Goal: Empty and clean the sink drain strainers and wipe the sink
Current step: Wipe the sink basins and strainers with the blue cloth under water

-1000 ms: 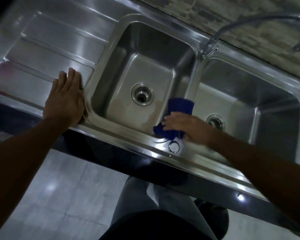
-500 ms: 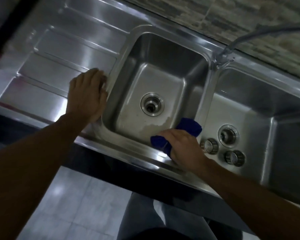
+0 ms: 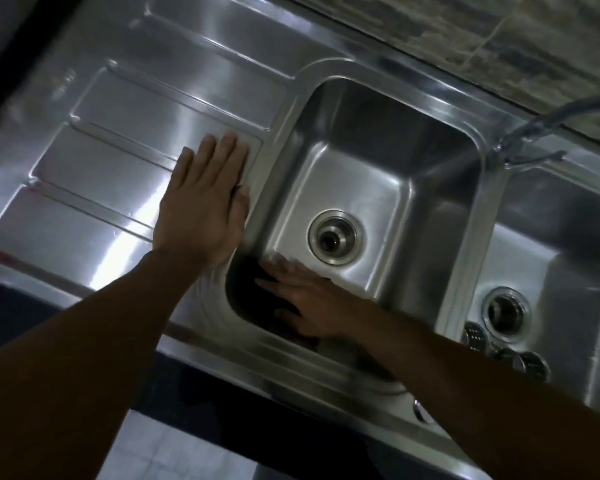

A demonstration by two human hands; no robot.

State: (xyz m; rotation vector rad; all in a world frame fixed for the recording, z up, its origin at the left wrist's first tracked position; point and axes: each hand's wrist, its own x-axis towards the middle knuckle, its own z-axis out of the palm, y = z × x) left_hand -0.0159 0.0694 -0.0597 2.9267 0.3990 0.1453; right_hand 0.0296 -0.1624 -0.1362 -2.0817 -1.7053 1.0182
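- Mostly, the sink is rigid, slick steel.
- Left hand lies flat, fingers straight, on the drainboard.
- Right hand, fingers spread, presses a dark cloth into the left basin's front-left corner; soft, likely wet.
- Strainers lie in the right basin's front-left corner: light, stiff, probably slippery; pinch their rims.

The steel double sink has its left drain open, a dark cloth lies near-left of that drain, and one perforated strainer and a second strainer lie loose far to its right.
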